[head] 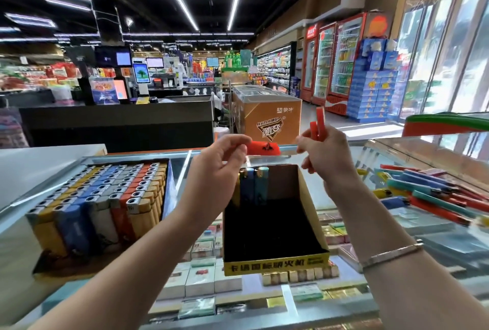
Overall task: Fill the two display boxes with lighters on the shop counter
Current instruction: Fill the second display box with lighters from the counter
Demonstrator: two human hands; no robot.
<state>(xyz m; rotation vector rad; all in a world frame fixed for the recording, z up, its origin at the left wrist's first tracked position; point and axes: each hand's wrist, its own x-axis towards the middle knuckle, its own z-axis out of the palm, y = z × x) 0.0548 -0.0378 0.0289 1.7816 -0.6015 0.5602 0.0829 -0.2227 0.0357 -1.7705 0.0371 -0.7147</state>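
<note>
Two display boxes stand on the glass counter. The left box point(169, 171) is packed with rows of yellow, blue, grey and orange lighters point(105, 197). The yellow-fronted right box point(309, 197) is mostly bare, with three lighters point(254, 184) standing at its far left corner. My left hand point(222, 155) pinches an orange lighter point(264, 149) held flat above that box. My right hand point(325, 150) grips two orange-red lighters point(317, 124) upright, just right of the first one.
A pile of loose lighters point(434, 195) lies on the counter at the right. Cigarette packs point(201, 279) show under the glass top point(344, 306). Beyond the counter are a checkout desk point(119, 123), an orange freezer point(267, 115) and drink fridges point(336, 62).
</note>
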